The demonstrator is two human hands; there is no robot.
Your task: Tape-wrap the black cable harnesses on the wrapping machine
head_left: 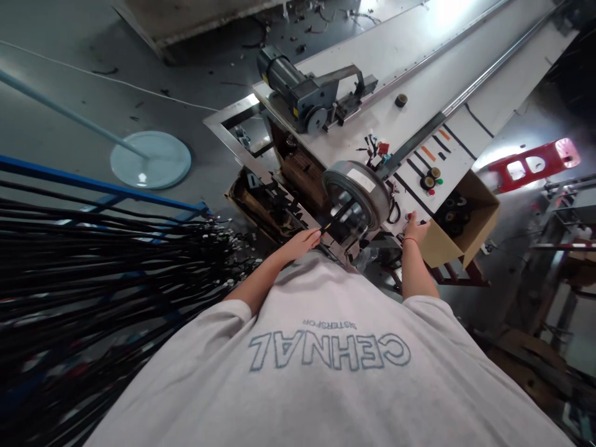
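My left hand (302, 243) is closed at the near edge of the machine, its fingers pinched on a black cable (336, 217) with a small yellow mark. That cable runs into the opening of a large ring-shaped taping head (382, 197) with a white label on its rim. To the right, my right hand (416, 230) rests on the front edge of the white worktable (410, 192). Its fingers are spread, and one fingertip touches a small dark-and-red button there. Wires with a red connector (383, 148) lie just behind the ring.
A motor unit (291, 81) stands on the table's left side. Tape rolls (427, 182) sit by the right edge, near a cardboard box (442, 242) of dark rolls. On my left, many black cables (116, 248) hang from a blue rack (93, 185). A red stool (535, 164) stands at right.
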